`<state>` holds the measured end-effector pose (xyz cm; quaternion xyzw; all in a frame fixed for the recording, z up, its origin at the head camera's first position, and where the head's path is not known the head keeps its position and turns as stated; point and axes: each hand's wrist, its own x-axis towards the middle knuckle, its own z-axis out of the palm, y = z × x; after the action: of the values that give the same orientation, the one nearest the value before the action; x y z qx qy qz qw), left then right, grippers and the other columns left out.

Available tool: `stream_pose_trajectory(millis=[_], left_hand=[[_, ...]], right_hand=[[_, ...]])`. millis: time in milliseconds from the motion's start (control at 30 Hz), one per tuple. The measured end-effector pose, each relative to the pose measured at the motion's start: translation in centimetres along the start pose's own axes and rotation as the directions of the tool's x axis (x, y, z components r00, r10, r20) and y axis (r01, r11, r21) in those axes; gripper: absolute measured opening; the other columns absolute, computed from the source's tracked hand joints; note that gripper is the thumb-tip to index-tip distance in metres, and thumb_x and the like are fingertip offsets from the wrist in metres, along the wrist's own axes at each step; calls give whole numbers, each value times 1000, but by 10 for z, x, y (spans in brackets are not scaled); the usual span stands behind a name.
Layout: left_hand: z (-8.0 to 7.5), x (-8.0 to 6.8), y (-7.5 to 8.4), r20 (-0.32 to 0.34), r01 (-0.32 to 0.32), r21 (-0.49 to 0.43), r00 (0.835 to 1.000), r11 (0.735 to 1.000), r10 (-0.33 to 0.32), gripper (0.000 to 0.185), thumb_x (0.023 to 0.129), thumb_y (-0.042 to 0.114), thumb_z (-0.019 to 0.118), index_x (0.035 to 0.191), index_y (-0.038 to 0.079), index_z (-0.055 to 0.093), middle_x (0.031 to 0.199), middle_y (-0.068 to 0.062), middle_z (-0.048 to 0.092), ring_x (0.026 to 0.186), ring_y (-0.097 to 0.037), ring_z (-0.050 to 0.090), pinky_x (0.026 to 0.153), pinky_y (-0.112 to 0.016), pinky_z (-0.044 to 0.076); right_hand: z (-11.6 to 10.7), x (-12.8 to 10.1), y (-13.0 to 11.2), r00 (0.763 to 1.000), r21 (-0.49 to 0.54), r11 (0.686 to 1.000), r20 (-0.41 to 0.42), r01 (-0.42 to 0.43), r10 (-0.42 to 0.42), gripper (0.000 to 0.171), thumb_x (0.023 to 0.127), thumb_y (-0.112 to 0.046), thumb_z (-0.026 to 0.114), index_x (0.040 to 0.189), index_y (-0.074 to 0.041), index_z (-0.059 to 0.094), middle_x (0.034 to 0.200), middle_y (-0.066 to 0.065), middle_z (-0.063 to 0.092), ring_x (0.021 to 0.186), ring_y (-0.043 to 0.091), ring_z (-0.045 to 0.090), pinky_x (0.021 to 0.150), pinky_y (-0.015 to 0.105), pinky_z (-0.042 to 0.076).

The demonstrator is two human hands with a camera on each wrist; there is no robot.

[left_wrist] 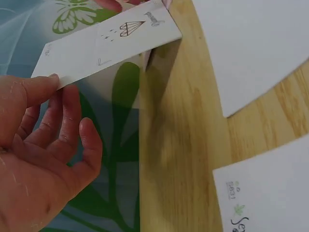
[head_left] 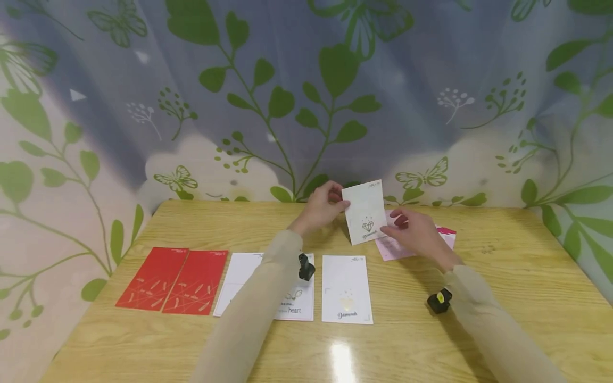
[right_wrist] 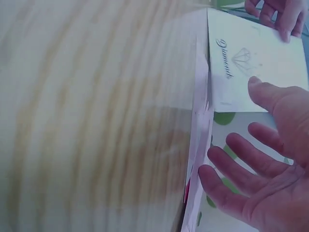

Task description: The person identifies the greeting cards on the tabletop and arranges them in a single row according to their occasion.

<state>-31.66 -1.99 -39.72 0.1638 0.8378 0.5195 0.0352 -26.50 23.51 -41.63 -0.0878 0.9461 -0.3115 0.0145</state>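
Both hands hold a white card (head_left: 366, 213) with a small diamond drawing, lifted and tilted above the far middle of the wooden table (head_left: 503, 298). My left hand (head_left: 325, 205) pinches its upper left corner. In the left wrist view the thumb of the left hand (left_wrist: 58, 89) lies on the white card's (left_wrist: 106, 48) edge, with the fingers underneath. My right hand (head_left: 407, 229) holds the lower right corner. The right wrist view shows the right hand's (right_wrist: 256, 125) thumb on the white card (right_wrist: 256, 67) and its other fingers spread below. A stack of pink cards (head_left: 442, 235) lies under the right hand.
In a row along the near side lie two red cards (head_left: 174, 279), a white "heart" card (head_left: 299, 303) partly under my left sleeve, and a white "Diamonds" card (head_left: 346, 290). A leaf-and-butterfly curtain (head_left: 287, 96) hangs behind the table. The pink cards (right_wrist: 200, 145) lie at the table's far edge.
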Motion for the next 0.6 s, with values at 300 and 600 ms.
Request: stream_pose_trajectory(millis=[300, 600], left_hand=[[-11, -9, 11, -42, -15, -136, 999, 991, 10, 35, 97, 13, 69, 127, 1, 55, 107, -16, 69, 103, -39, 71, 76, -25, 53], [-11, -19, 12, 59, 24, -187, 998, 982, -13, 39, 99, 13, 68, 133, 1, 51, 111, -17, 67, 108, -43, 69, 91, -52, 56]], right_hand=[[-6, -7, 12, 984, -149, 976, 104, 158, -143, 48, 83, -20, 78, 123, 5, 64, 121, 25, 69, 115, 46, 62, 101, 60, 48], [-22, -11, 32, 985, -213, 963, 93, 163, -147, 44, 81, -8, 71, 124, 1, 66, 122, 24, 69, 113, 43, 63, 98, 61, 49]])
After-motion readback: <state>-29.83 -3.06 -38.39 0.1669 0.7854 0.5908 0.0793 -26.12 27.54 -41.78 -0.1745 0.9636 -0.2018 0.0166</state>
